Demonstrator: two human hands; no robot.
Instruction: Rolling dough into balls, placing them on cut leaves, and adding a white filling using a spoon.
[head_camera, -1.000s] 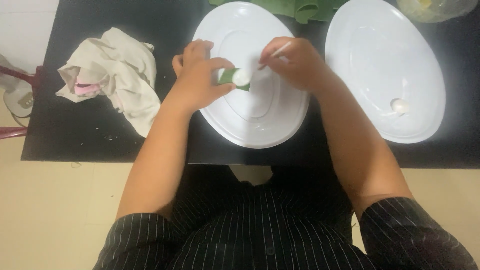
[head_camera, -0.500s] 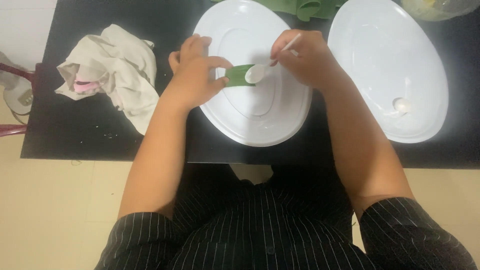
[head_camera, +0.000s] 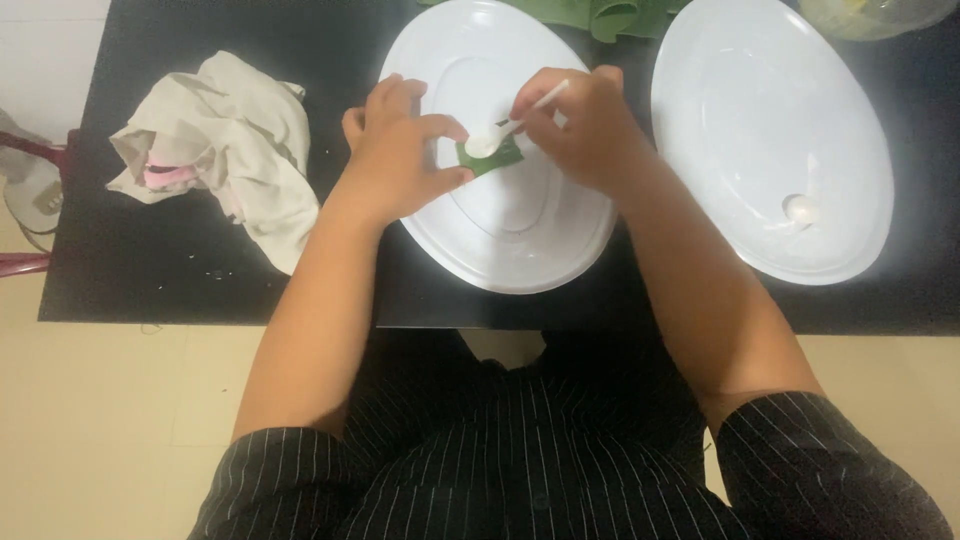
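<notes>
A small folded green leaf (head_camera: 493, 158) sits over the middle of a white oval plate (head_camera: 500, 240), pinched between my left hand's (head_camera: 400, 150) thumb and fingers. My right hand (head_camera: 580, 125) pinches a white spoon (head_camera: 500, 135), its bowl resting on the leaf. I should keep the leaf level and tip the spoon slowly. A second plate (head_camera: 770, 130) lies right, a crumpled cloth (head_camera: 220, 150) left; bare black table (head_camera: 150, 280) lies near the front edge.

On the counter (head_camera: 200, 290) stand two plates side by side. The left plate (head_camera: 500, 240) carries the folded leaf (head_camera: 492, 158) with the spoon (head_camera: 490, 142) on it. The right plate (head_camera: 770, 130) holds a small lump (head_camera: 800, 209). A cloth (head_camera: 220, 150) lies left of both plates, and more leaves (head_camera: 600, 15) lie behind them.
</notes>
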